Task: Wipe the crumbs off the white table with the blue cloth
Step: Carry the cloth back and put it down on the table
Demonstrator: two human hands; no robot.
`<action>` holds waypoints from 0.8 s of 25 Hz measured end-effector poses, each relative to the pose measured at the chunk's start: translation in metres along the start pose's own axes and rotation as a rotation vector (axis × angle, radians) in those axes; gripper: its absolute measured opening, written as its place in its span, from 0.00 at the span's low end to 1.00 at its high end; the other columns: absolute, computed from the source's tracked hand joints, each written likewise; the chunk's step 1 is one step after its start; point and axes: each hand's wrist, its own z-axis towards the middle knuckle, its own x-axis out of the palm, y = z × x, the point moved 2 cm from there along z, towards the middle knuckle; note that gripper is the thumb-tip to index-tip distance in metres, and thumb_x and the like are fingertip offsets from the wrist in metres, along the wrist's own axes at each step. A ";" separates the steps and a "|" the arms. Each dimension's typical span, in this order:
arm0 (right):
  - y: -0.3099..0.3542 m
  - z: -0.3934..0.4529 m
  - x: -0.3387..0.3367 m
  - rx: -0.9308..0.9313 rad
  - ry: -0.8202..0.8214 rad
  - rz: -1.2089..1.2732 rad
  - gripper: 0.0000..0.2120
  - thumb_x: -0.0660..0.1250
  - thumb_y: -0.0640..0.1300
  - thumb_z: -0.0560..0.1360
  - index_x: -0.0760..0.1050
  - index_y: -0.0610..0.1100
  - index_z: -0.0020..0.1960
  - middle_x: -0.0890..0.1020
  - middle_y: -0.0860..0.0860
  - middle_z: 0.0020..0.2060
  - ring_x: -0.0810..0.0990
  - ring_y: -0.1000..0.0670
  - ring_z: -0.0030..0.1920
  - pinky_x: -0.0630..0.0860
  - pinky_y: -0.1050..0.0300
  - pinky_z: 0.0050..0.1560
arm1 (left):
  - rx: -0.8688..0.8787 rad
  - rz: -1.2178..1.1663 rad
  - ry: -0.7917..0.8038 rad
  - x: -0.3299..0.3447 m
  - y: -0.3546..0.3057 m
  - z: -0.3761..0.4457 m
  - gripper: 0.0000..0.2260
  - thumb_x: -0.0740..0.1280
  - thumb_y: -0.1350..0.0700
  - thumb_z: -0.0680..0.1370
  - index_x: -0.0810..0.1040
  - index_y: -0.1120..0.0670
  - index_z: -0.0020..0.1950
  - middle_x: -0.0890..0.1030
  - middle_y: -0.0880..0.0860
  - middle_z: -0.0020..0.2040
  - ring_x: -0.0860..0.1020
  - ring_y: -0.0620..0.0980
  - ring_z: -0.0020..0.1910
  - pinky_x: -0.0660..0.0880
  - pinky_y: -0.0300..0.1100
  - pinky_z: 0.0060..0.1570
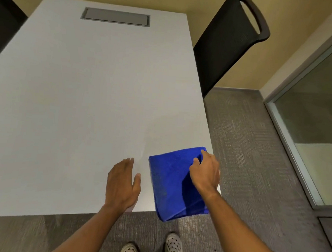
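Note:
A folded blue cloth [168,181] lies on the near right corner of the white table [83,99], with its near edge hanging slightly over the table's front edge. My right hand [206,172] hovers over the cloth's right side, fingers spread and curved down toward it, thumb and forefinger near the cloth's far right corner; I cannot tell if it touches. My left hand [121,184] rests flat on the table just left of the cloth, fingers together, holding nothing. No crumbs can be made out on the table surface.
A grey rectangular cover plate [115,16] is set into the table's far end. A black chair [229,41] stands at the table's right side. A glass partition [316,117] runs along the right. Grey carpet [248,152] and my two shoes show below.

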 end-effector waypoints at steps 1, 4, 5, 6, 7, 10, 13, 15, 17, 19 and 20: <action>-0.001 0.012 -0.007 -0.100 0.038 -0.061 0.18 0.61 0.41 0.80 0.72 0.41 0.69 0.76 0.44 0.66 0.74 0.43 0.66 0.70 0.46 0.66 | 0.009 -0.035 0.019 -0.001 -0.009 0.007 0.28 0.55 0.47 0.78 0.67 0.59 0.75 0.72 0.58 0.72 0.70 0.57 0.71 0.63 0.50 0.71; 0.002 0.045 -0.017 -0.352 0.184 -0.237 0.10 0.61 0.35 0.78 0.80 0.40 0.54 0.81 0.45 0.52 0.80 0.43 0.53 0.76 0.51 0.47 | 0.013 -0.085 0.058 -0.001 -0.031 0.027 0.22 0.59 0.49 0.81 0.71 0.58 0.73 0.75 0.56 0.69 0.72 0.55 0.67 0.66 0.47 0.66; 0.003 0.054 -0.016 -0.409 0.215 -0.309 0.09 0.61 0.35 0.77 0.80 0.40 0.49 0.81 0.45 0.48 0.80 0.43 0.50 0.73 0.53 0.42 | 0.010 -0.084 0.071 -0.001 -0.036 0.033 0.20 0.60 0.51 0.82 0.72 0.58 0.71 0.76 0.56 0.68 0.73 0.55 0.66 0.68 0.47 0.65; 0.004 0.061 -0.015 -0.456 0.233 -0.385 0.08 0.62 0.35 0.77 0.79 0.41 0.46 0.80 0.46 0.45 0.80 0.44 0.47 0.72 0.54 0.39 | 0.008 -0.081 0.086 -0.002 -0.040 0.039 0.18 0.60 0.52 0.82 0.74 0.58 0.70 0.77 0.56 0.66 0.74 0.55 0.64 0.70 0.48 0.64; 0.005 0.067 -0.013 -0.494 0.243 -0.453 0.07 0.62 0.35 0.76 0.80 0.42 0.46 0.80 0.47 0.45 0.79 0.45 0.45 0.73 0.54 0.39 | 0.002 -0.077 0.097 -0.003 -0.043 0.043 0.16 0.60 0.53 0.82 0.77 0.58 0.66 0.79 0.56 0.62 0.76 0.55 0.61 0.72 0.49 0.62; 0.006 0.081 -0.011 -0.579 0.271 -0.534 0.11 0.65 0.36 0.75 0.81 0.45 0.54 0.81 0.48 0.48 0.79 0.47 0.46 0.75 0.54 0.44 | -0.012 -0.027 0.089 -0.004 -0.055 0.051 0.14 0.60 0.55 0.80 0.82 0.61 0.51 0.83 0.56 0.49 0.79 0.55 0.49 0.76 0.52 0.51; 0.009 0.090 -0.011 -0.618 0.286 -0.537 0.12 0.67 0.37 0.76 0.80 0.46 0.57 0.81 0.48 0.50 0.80 0.47 0.49 0.75 0.52 0.49 | -0.031 0.001 0.045 -0.002 -0.062 0.057 0.12 0.61 0.56 0.80 0.82 0.61 0.49 0.83 0.56 0.45 0.79 0.55 0.46 0.77 0.52 0.47; 0.011 0.093 -0.011 -0.645 0.301 -0.561 0.10 0.68 0.40 0.76 0.80 0.46 0.57 0.81 0.47 0.51 0.79 0.47 0.50 0.78 0.50 0.52 | -0.026 0.011 0.051 -0.001 -0.065 0.060 0.11 0.62 0.55 0.80 0.83 0.59 0.51 0.82 0.55 0.48 0.78 0.53 0.48 0.77 0.51 0.49; 0.011 0.092 -0.011 -0.659 0.338 -0.589 0.09 0.68 0.43 0.77 0.80 0.46 0.57 0.80 0.47 0.52 0.79 0.46 0.51 0.78 0.48 0.53 | -0.021 0.033 0.079 -0.001 -0.066 0.062 0.10 0.63 0.54 0.80 0.83 0.55 0.54 0.81 0.53 0.50 0.77 0.52 0.50 0.76 0.49 0.51; 0.010 0.090 -0.010 -0.663 0.362 -0.595 0.09 0.68 0.44 0.78 0.80 0.45 0.57 0.80 0.46 0.53 0.79 0.46 0.52 0.78 0.48 0.55 | -0.021 0.060 0.101 0.000 -0.066 0.063 0.10 0.63 0.55 0.80 0.82 0.54 0.56 0.80 0.53 0.52 0.77 0.51 0.50 0.76 0.48 0.52; 0.009 0.088 -0.010 -0.664 0.363 -0.590 0.09 0.68 0.45 0.78 0.80 0.45 0.57 0.79 0.46 0.53 0.78 0.46 0.52 0.78 0.48 0.55 | -0.029 0.062 0.103 0.001 -0.066 0.062 0.10 0.64 0.55 0.80 0.82 0.54 0.56 0.80 0.53 0.52 0.77 0.51 0.50 0.76 0.47 0.51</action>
